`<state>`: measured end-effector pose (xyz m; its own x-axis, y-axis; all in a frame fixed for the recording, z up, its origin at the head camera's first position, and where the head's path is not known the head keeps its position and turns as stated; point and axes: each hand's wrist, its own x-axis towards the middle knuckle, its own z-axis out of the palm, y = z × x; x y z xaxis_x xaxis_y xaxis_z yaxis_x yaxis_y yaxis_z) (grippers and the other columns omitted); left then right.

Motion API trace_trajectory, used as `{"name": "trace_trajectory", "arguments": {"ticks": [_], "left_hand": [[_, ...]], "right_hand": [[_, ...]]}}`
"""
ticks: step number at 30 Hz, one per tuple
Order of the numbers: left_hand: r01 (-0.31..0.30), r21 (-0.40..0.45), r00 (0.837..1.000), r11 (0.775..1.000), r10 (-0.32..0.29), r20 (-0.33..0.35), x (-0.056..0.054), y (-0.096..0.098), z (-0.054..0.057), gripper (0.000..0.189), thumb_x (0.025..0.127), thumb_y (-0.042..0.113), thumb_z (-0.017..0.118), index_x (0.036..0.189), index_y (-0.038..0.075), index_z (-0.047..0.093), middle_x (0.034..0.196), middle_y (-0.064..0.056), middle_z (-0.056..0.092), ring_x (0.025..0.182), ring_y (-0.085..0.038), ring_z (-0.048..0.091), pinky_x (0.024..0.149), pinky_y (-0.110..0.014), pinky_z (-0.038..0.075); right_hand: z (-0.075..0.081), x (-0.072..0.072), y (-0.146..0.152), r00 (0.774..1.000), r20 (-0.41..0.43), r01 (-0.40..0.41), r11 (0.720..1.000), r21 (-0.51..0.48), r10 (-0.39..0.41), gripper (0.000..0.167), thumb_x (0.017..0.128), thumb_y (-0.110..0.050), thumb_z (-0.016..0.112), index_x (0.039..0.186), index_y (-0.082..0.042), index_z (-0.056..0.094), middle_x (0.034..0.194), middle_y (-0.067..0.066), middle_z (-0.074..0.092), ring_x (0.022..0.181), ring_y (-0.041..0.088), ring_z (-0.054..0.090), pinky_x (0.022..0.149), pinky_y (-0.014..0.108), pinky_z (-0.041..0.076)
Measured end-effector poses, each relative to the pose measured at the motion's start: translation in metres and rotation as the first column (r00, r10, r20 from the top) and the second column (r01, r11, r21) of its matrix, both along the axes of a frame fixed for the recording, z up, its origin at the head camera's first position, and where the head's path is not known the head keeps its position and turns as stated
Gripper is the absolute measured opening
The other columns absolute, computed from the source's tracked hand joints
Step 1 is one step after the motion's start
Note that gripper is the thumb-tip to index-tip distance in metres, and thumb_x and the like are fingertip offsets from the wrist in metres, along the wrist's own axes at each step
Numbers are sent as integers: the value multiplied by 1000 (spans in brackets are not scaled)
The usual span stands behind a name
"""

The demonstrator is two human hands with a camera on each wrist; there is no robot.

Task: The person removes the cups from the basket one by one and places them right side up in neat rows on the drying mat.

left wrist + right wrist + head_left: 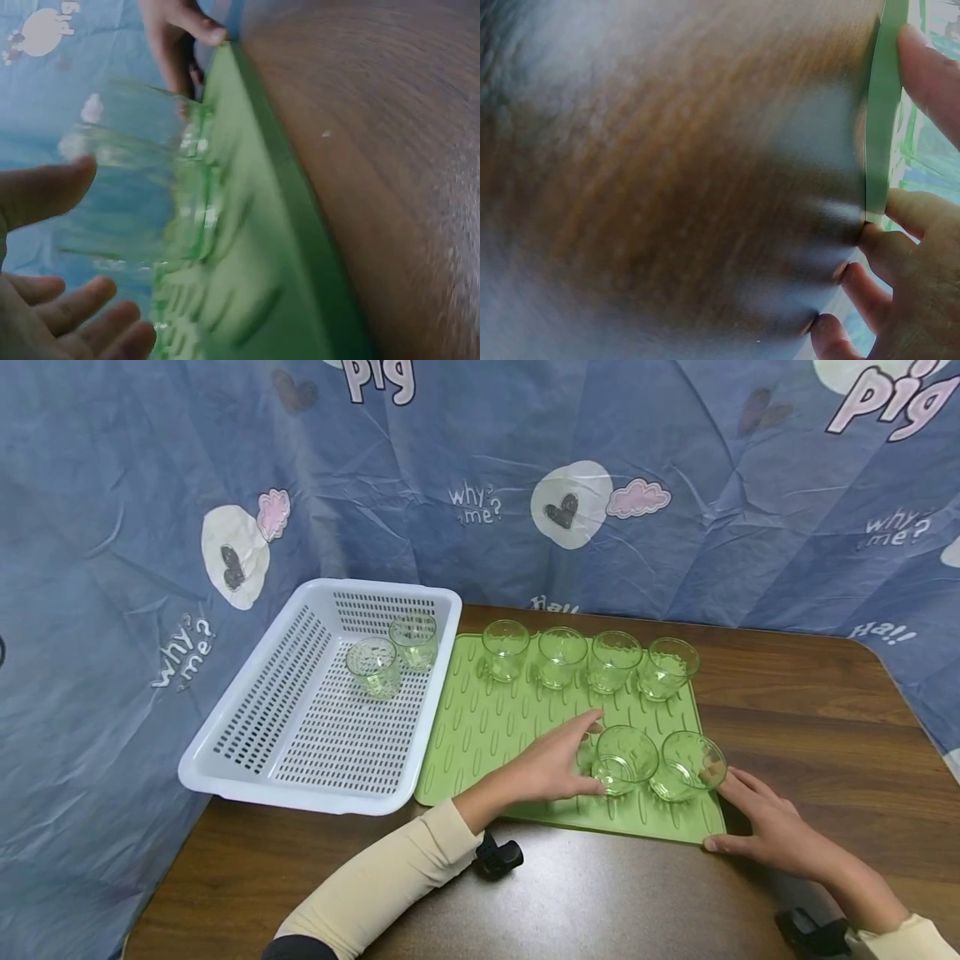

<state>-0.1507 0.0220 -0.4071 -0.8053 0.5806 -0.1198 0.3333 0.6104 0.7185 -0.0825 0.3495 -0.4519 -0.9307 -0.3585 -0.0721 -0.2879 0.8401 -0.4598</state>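
Two clear green-tinted glasses stand upright side by side at the front right of the green ridged mat (480,735). My left hand (551,767) reaches beside the left one of them, the nearer glass (625,762), with thumb and fingers spread; in the left wrist view the hand (64,300) looks apart from the glass (142,202). By the other front glass (686,767), my right hand (776,827) rests at the mat's front right corner. Thumb and index finger touch the mat's edge (883,112) in the right wrist view, and the other fingertips meet the table.
Several matching glasses (558,658) stand in a row along the mat's back. To the left, a white perforated basket (198,768) contains two more, one glass (373,670) in front of another (415,642). Behind the brown wooden table (795,693) hangs a blue printed cloth (465,435).
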Motion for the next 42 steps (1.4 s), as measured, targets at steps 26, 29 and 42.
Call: {"name": "trace_trajectory", "arguments": {"ticks": [26, 29, 42], "left_hand": [[-111, -104, 896, 988, 54, -441, 12, -159, 140, 52, 93, 25, 67, 139, 6, 54, 145, -13, 56, 140, -32, 46, 120, -53, 32], [-165, -160, 899, 973, 81, -431, -4, -180, 143, 52, 94, 23, 65, 140, 3, 52, 145, -17, 54, 140, -36, 45, 120, -55, 31], [-321, -113, 947, 940, 315, -69, -83, -266, 89, 67, 95, 19, 64, 150, -5, 33, 152, -29, 39, 140, -48, 36, 114, -62, 33]], "right_hand": [[4, 1, -2, 1000, -1, 1, 1000, -9, -1, 105, 73, -34, 86, 158, -20, 26, 147, 35, 41, 133, 54, 35, 87, 79, 30], [3, 1, -3, 1000, -6, 0, 1000, -7, 0, 105, 72, -34, 86, 158, -20, 27, 146, 35, 41, 132, 54, 36, 87, 79, 31], [0, 2, -2, 1000, -10, 6, 1000, -9, -7, 99, 73, -35, 85, 155, -13, 34, 147, 33, 42, 132, 53, 36, 88, 79, 30]]}}
